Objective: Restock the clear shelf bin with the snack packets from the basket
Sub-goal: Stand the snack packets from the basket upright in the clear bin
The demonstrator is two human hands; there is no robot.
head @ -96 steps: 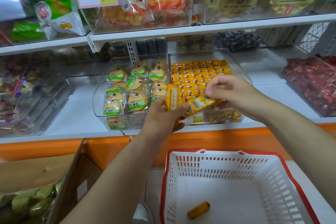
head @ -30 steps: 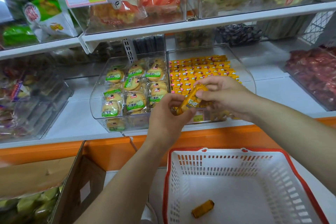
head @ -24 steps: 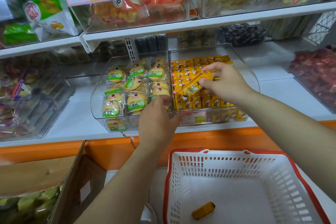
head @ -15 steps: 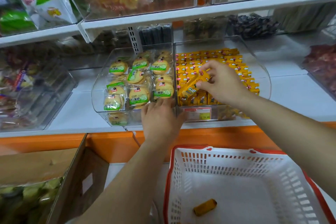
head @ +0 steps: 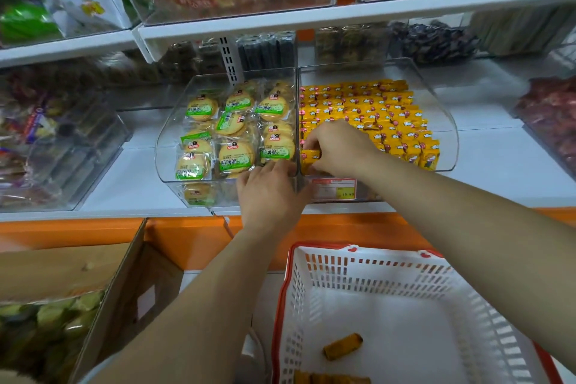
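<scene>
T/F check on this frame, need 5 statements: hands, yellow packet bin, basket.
1. The right hand is inside the clear bin of yellow packets, fingers on a packet at its front left corner. True.
2. The left hand holds a yellow packet. False: it holds nothing visible and rests at the front edge where the two bins meet.
3. The white basket is full to the rim. False: only a loose packet on its floor and a few more at the bottom edge show.
4. The neighbouring bin on the left holds round biscuits with green labels. True.
5. The basket has a blue rim. False: the rim is red.
</scene>
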